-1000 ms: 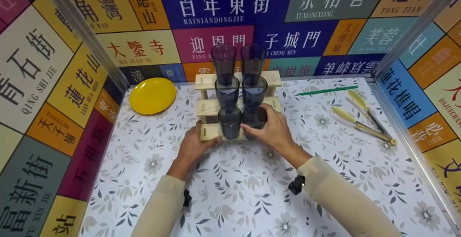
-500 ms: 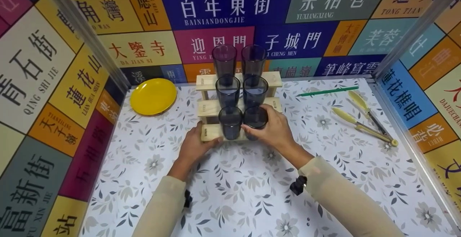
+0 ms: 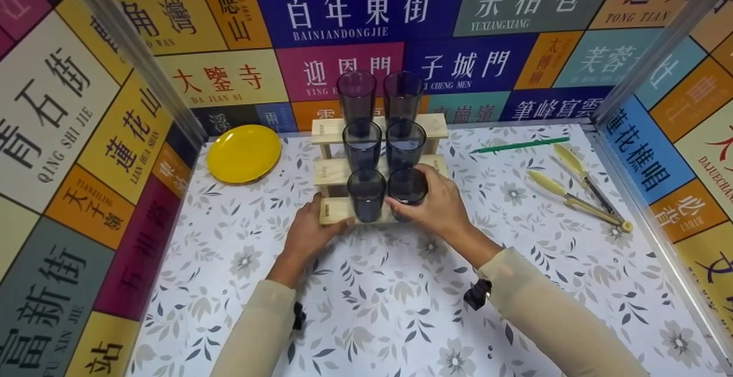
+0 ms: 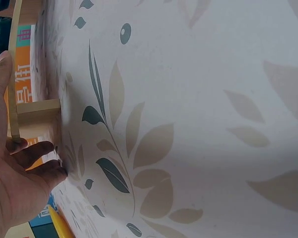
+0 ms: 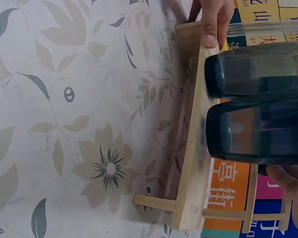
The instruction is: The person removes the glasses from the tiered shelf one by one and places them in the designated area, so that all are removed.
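A three-tier wooden rack (image 3: 335, 211) carries dark tinted glasses in pairs, one pair per tier. My right hand (image 3: 440, 205) holds the front right glass (image 3: 408, 187) between thumb and fingers, near its rim. In the right wrist view, this glass (image 5: 260, 130) has its base close over the lowest tier, beside the front left glass (image 5: 253, 69). My left hand (image 3: 309, 232) grips the left end of the lowest tier. The left wrist view has its thumb on top of the board (image 4: 13, 94) and the other fingers (image 4: 37, 153) curled underneath.
A yellow plate (image 3: 243, 153) lies left of the rack. To the right are a green pencil-like stick (image 3: 521, 144) and yellow-tipped tongs (image 3: 584, 193), spread apart. Patterned walls with lettering enclose the flower-print tabletop (image 3: 366, 308) at the back and both sides.
My right hand has shifted very slightly to the right with the front right glass, and the gap between the front pair has widened a little. My left hand stays on the rack.
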{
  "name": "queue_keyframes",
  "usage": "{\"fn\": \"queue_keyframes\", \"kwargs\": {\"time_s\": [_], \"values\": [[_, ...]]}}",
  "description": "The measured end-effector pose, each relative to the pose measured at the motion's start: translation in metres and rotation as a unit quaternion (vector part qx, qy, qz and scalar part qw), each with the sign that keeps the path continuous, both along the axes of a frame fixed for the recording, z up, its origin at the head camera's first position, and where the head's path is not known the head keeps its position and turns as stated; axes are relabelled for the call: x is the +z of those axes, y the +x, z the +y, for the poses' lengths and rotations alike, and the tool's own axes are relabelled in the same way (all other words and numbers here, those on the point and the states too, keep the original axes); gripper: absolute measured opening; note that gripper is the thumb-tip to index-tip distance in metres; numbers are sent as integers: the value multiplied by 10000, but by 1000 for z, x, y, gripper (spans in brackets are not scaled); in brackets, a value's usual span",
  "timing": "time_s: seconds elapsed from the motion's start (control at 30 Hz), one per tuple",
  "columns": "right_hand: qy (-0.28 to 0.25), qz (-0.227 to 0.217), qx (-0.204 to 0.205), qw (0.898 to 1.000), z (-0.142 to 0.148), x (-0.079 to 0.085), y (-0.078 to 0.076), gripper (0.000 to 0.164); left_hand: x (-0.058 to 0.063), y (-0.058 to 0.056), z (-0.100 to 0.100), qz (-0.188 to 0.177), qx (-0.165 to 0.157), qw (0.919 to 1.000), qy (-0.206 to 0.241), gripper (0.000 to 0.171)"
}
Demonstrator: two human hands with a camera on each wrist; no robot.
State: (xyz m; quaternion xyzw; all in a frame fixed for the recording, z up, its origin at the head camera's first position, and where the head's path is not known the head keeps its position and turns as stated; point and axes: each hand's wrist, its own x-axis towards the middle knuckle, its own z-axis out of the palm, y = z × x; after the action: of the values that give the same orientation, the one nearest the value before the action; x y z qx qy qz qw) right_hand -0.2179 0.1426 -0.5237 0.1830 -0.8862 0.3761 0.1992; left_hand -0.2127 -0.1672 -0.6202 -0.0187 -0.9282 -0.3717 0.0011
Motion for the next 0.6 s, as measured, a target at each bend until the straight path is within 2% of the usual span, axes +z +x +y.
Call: {"fn": "queue_keyframes", "kwargs": {"time_s": [0.27,0.6], "values": [[-55,110,51,9999,6,1,-1,84,-1,0,0,22,-47,9998,-166,101],[-92,29,286,9995,24,4,-1,84,-1,0,0,39,-24,9999,-126,106]]}}
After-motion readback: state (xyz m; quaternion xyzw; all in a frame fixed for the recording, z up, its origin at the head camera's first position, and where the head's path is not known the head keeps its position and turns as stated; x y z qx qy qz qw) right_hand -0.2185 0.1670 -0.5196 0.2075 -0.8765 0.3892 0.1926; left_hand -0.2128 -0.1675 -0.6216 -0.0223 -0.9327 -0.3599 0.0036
